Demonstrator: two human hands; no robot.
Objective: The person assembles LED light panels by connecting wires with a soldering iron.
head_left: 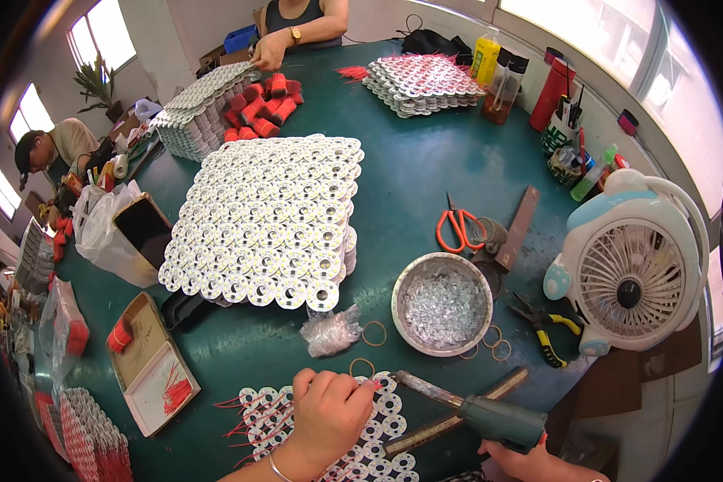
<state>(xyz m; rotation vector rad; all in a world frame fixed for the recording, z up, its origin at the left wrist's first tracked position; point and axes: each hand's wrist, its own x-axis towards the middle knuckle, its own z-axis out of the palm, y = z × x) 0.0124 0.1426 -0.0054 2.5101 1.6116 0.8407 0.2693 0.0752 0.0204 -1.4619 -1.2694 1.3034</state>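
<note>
Pointing left, the iron is grasped by the right grip, its tip near the board lying on the worktop. The board is partly covered by the left grip; whether anything is pinched there cannot be told.

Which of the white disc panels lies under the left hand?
The panel at bottom centre, with red wires at its left; the others are stacked, away from the left hand.
</note>
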